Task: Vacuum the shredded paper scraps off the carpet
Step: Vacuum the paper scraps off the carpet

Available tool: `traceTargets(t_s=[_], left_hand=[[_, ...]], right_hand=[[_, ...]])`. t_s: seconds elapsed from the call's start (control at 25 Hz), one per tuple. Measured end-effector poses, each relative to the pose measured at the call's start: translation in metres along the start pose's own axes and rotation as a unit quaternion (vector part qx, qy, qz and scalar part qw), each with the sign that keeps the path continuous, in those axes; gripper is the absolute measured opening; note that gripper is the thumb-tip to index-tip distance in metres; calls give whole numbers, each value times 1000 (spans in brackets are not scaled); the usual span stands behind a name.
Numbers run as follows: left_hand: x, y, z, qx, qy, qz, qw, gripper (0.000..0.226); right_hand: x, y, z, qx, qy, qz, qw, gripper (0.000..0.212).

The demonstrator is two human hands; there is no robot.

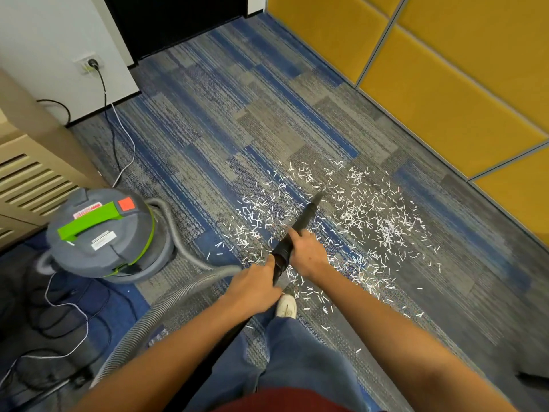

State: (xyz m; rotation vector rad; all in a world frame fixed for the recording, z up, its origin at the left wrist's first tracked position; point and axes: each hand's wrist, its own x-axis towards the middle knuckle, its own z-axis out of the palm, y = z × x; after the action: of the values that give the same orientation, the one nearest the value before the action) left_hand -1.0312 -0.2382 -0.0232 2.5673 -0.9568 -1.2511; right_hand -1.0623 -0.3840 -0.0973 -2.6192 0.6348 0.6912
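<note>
Both hands clasp the black nozzle (306,215): the right hand (307,254) wraps it further forward, and the left hand (255,288) curls round its rear end, where the grey ribbed hose (166,304) joins. The nozzle slants away from the person and narrows to a tip in the middle of the scraps (371,221); whether the tip touches the carpet (237,114) cannot be told. The scraps are short, thin white slivers, strewn in a broad patch on the blue-and-grey striped carpet. They lie thickest to the right of the nozzle, thinner to its left, with a loose trail running back towards a white shoe (286,306). The hose curves left to the vacuum (101,233), a grey drum with a green handle that stands on the carpet well apart from the scraps. On the right, yellow panels (445,84) run along the carpet's edge, near the patch's outer scatter. On the left stand a beige slatted cabinet (26,179) and a white wall (44,40) with a socket (89,63), from which a black cord (107,114) and a white cable (127,144) trail down towards the vacuum. Beyond the patch, bare carpet stretches to a dark opening (178,19) at the far end.
</note>
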Motion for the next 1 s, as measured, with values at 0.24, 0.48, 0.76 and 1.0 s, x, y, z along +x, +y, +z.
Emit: traceTargets(t_s=[0.24, 0.48, 0.76, 1.0], left_hand=[[1, -8, -12, -30, 10, -40, 999, 62], [0, -20, -22, -46, 47, -72, 995, 62], [9, -13, -29, -66, 37, -71, 995, 57], [23, 12, -30, -35, 15, -40, 999, 50]], right_hand=[[21, -17, 8, -7, -30, -118, 993, 58], [47, -38, 9, -12, -11, -168, 986, 44], [59, -31, 4, -20, -22, -175, 984, 44], [51, 5, -4, -29, -18, -122, 992, 48]])
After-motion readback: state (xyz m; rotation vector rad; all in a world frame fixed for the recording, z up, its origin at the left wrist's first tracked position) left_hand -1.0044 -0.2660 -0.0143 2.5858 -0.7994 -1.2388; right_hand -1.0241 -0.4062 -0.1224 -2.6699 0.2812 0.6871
